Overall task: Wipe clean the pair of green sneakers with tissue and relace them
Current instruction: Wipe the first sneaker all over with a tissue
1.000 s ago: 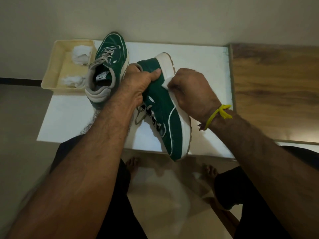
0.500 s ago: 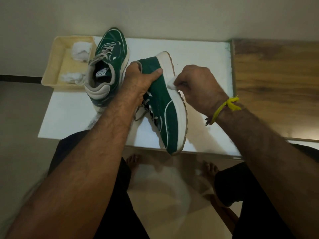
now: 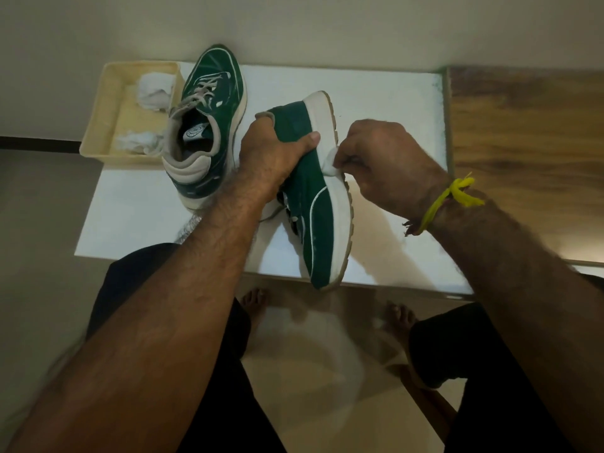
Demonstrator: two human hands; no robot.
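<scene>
Room first: plain pale wall [image 3: 327, 24] behind, dark baseboard strip [image 3: 36, 142] low on the left, glossy beige floor [image 3: 310, 371] under me. White counter [image 3: 376, 103] fills the middle, pushed near the wall. A wood-grain panel [image 3: 529, 152] butts its right edge. My legs in dark trousers [image 3: 209, 387] sit at the near edge, bare feet [image 3: 256, 297] on the floor below.

On the counter, left rear: the other green sneaker [image 3: 209, 125] stands upright on its sole, toe toward the wall, laces threaded, heel collar toward me. Just left of it, touching or nearly so, a cream tray [image 3: 98, 125] overhangs the counter's left rear corner, two crumpled white tissue wads [image 3: 153, 89] in it.

Centre: the held green sneaker [image 3: 313, 197] is tipped on its side, white sole facing right, heel away from me, toe poking past the near counter edge. My left hand [image 3: 274, 152] grips its heel end, thumb across the green upper, fingers curled round the collar. A loose lace [image 3: 271, 217] hangs below my wrist.

My right hand [image 3: 382, 158] has its fingers curled, pinching a small white tissue [image 3: 330, 163] against the white midsole. Yellow thread band [image 3: 447, 197] on that wrist.
</scene>
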